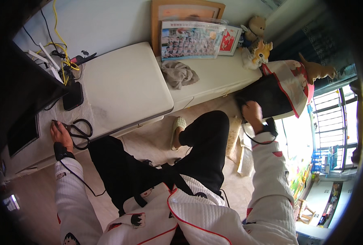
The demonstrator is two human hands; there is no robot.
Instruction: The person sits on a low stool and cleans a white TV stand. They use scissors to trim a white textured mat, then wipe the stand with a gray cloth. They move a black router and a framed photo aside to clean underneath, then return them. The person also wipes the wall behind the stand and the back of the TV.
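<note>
My left hand [60,134] rests on the white low cabinet top [124,85], its fingers against the black handles of a pair of scissors [80,131] lying there. My right hand [253,113] reaches out to the right and grips the rim of a dark open bag [267,98] with a white and red patterned outer side. Both arms wear white quilted sleeves with black wrist straps and cables.
A black phone-like slab [72,96], white router antennas and yellow cables [61,49] sit at the cabinet's left. A grey cloth [179,74], framed pictures [191,40] and plush toys [257,45] lie further back. A slipper [177,126] covers my foot on the floor. A window grille is at right.
</note>
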